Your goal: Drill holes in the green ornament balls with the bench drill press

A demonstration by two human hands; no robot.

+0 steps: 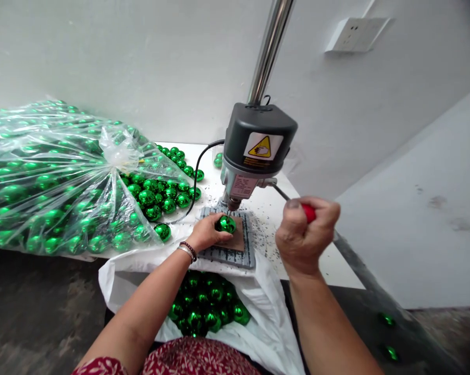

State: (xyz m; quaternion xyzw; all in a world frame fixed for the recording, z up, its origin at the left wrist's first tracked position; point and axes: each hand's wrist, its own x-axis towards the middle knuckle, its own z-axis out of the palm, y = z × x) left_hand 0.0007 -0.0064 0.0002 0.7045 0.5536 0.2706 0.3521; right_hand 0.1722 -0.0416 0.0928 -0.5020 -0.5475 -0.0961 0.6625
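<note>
A shiny green ball (226,224) rests on a brown pad (238,238) over the grey base plate (249,250) of a drill press (258,136). My left hand (208,232) grips the ball from its left side, directly below the chuck (234,203). The drill bit's tip is at the top of the ball; whether it is inside cannot be made out. To the right, my right hand (306,232) is closed round the red knob (309,212) of the press lever.
A large clear bag (120,156) of green balls lies at the left, with loose balls (168,205) beside it. An open white sack (272,297) of balls sits in front. Dark shavings litter the white table (332,265). A black cable (198,169) curves left of the press.
</note>
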